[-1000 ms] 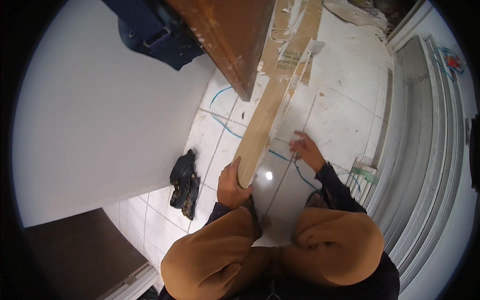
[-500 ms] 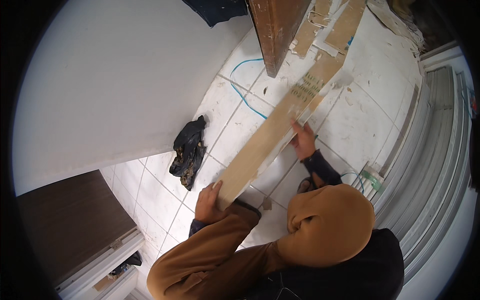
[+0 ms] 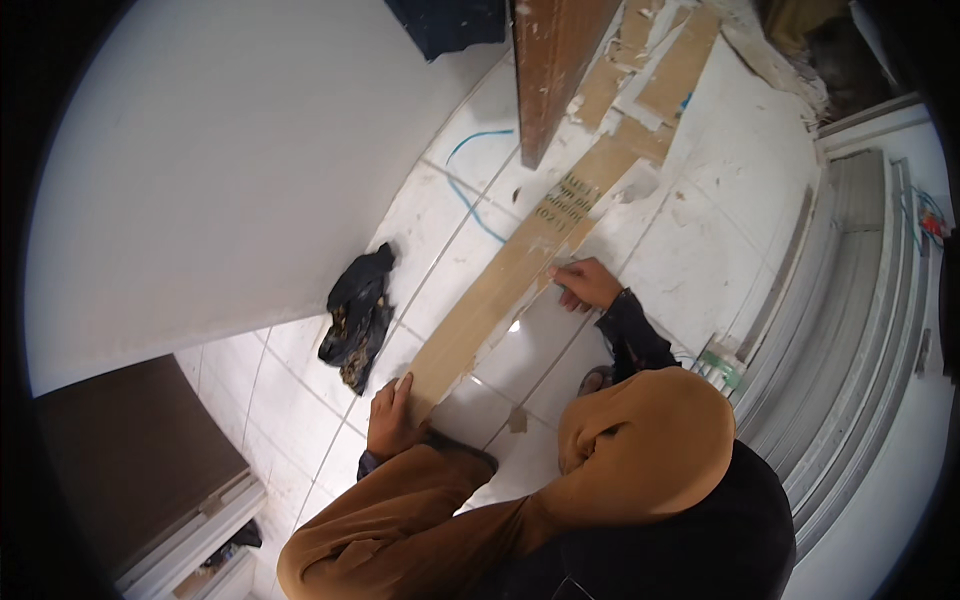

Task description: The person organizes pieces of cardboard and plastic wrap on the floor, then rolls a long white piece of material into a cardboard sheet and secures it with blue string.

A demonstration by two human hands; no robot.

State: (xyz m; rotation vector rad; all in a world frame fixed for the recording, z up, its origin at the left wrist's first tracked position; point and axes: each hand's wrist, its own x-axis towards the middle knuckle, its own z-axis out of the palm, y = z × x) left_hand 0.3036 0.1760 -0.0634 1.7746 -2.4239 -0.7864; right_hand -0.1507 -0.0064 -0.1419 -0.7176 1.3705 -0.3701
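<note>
On the white tiled floor (image 3: 700, 250) a long tan plank (image 3: 500, 300) lies flat and diagonal, its far end running up beside a dark wooden door (image 3: 555, 60) and other tan offcuts (image 3: 680, 70); the left hand (image 3: 392, 420) lies open against its near end, and the right hand (image 3: 585, 283) presses curled fingers on its edge midway, neither hand closed around it. By the look of it the plank is laid down and being steadied or lined up; no cut or fixing shows; a crumpled black bag (image 3: 355, 315) lies near the white wall (image 3: 220, 170), a thin blue cord (image 3: 470, 200) trails across the tiles.
</note>
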